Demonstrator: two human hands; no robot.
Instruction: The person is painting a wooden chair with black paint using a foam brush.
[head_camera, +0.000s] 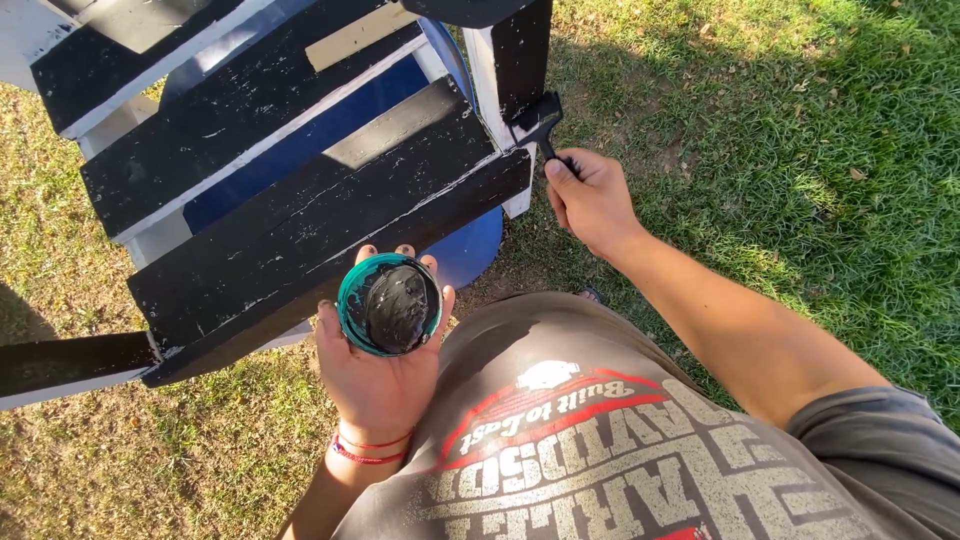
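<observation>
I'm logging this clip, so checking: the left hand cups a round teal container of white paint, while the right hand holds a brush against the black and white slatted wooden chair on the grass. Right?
Not quite: the paint in the round teal container is black, not white, as the head view shows. The rest stands: the left hand cups it, and the right hand holds the brush against the black and white slatted wooden chair on the grass.

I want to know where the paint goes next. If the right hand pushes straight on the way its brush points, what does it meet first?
Probably the white leg post of the wooden chair; the brush in the right hand already seems to touch it.
</observation>
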